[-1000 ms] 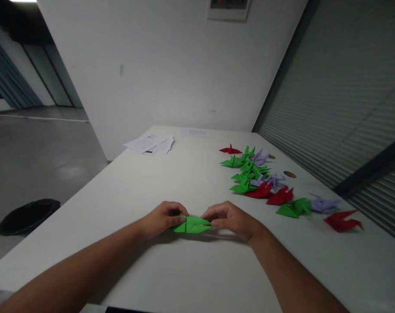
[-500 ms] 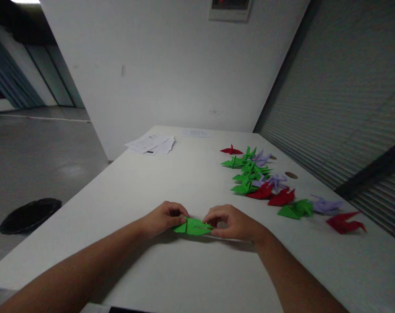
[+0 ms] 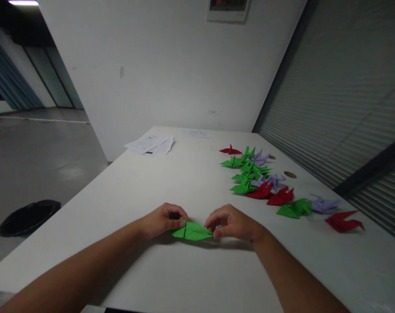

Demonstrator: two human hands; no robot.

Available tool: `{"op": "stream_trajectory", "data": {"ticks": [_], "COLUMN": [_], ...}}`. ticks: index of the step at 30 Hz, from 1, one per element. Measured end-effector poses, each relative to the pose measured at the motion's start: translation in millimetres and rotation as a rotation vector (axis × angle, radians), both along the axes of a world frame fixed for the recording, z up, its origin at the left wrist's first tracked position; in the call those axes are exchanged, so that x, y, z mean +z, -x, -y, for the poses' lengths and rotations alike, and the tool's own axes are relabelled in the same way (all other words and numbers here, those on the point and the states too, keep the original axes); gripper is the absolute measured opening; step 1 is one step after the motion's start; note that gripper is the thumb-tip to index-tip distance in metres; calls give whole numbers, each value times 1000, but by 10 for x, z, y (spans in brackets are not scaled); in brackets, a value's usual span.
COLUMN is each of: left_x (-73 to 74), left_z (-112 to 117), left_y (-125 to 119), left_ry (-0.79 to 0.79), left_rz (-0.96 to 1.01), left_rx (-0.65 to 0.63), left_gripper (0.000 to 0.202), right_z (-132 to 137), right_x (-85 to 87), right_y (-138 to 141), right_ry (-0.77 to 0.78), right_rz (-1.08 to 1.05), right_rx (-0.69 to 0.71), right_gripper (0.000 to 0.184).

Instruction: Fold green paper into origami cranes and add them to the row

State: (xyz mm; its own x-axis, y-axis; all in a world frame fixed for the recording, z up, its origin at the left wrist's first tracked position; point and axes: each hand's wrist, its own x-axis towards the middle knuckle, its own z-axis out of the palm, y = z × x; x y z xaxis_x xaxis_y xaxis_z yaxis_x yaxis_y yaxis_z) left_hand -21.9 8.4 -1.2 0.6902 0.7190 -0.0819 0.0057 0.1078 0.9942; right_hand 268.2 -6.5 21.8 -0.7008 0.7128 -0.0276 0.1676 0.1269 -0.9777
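A partly folded piece of green origami paper (image 3: 194,231) lies low over the white table (image 3: 145,269), stretched between my two hands. My left hand (image 3: 166,220) pinches its left end with thumb and fingers. At the pointed right end, my right hand (image 3: 228,222) has its thumb and fingertips closed on the narrow tip. A crease or slit crosses the paper near my left thumb. Parts of both fingertips are hidden behind the paper.
Folded paper cranes in green (image 3: 244,187), red (image 3: 282,197) and purple (image 3: 324,204) cluster on the table's right side. Printed sheets (image 3: 151,143) lie at the far left. Round holes (image 3: 290,174) sit near the blinds. A black bin (image 3: 29,217) stands on the floor at left.
The green paper has tilted slightly, its right end a little lower, and its split points on the right now lie closer together. Both hands keep their hold in nearly the same place.
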Motion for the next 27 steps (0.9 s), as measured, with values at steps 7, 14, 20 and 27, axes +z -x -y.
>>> {"op": "stream_trajectory", "data": {"ticks": [7, 14, 20, 27], "left_x": [-18, -27, -18, -43], "left_z": [-14, -20, -9, -20], "left_y": [14, 27, 2, 15], "left_ry": [-25, -23, -27, -27], "left_rz": [20, 22, 25, 34], "left_rx": [-31, -73, -28, -20], "left_gripper": [25, 28, 28, 27], "right_z": [27, 24, 30, 36], "right_x": [-40, -128, -83, -15], "right_y": [41, 65, 90, 103], "right_ry": [167, 145, -116, -279], "right_rz": [-104, -133, -115, -130], "right_rx": [-3, -15, -51, -9], "right_gripper": [37, 34, 27, 24]}}
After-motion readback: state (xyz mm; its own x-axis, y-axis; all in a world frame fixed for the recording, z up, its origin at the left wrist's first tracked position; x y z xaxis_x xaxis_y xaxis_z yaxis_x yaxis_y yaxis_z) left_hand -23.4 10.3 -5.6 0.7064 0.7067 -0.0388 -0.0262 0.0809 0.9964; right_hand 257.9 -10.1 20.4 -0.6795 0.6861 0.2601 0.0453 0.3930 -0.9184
